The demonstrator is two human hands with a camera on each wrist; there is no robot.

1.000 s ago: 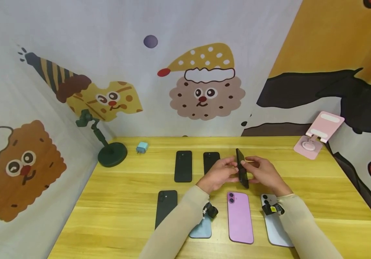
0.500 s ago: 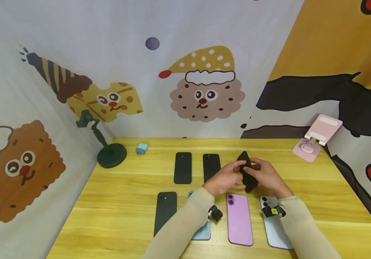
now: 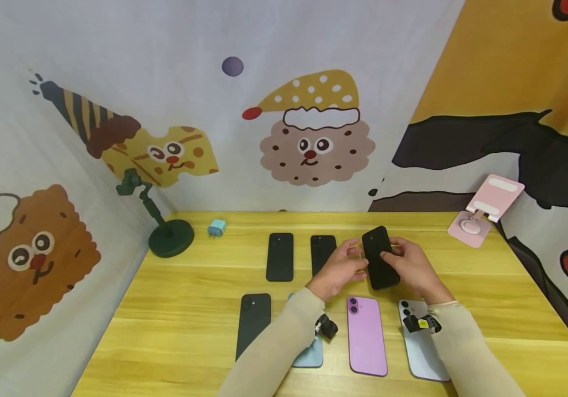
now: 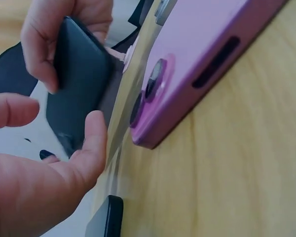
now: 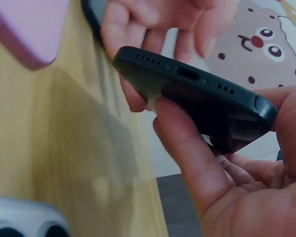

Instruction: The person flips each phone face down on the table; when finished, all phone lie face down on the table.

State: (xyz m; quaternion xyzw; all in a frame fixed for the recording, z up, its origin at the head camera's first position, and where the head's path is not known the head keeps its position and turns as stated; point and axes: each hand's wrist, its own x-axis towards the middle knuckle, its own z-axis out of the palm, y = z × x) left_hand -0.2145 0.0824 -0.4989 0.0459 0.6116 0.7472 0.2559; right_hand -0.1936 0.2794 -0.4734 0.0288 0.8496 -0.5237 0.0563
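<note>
In the head view my right hand (image 3: 415, 270) grips a black phone (image 3: 377, 259) by its right edge, thumb across the face turned toward me. The phone is held up at a tilt above the table. At its left edge is my left hand (image 3: 338, 270), fingers spread loosely. The left wrist view has the thumb and finger of that left hand (image 4: 44, 182) apart around the phone's (image 4: 81, 84) near end. The charging-port end of the phone (image 5: 187, 76) faces the right wrist camera, with the right hand's (image 5: 246, 197) fingers pinching it.
Around the hands lie a pink phone (image 3: 366, 336), a white phone (image 3: 420, 347), a light blue phone (image 3: 311, 353) partly under the left sleeve, and several black phones (image 3: 280, 257). A green stand (image 3: 171, 238), a blue charger plug (image 3: 216, 227) and a pink stand (image 3: 470, 227) stand at the back.
The black phone has turned from edge-on to showing its broad face toward me. The left hand's fingers, across the phone half a second ago, have drawn back to its left edge.
</note>
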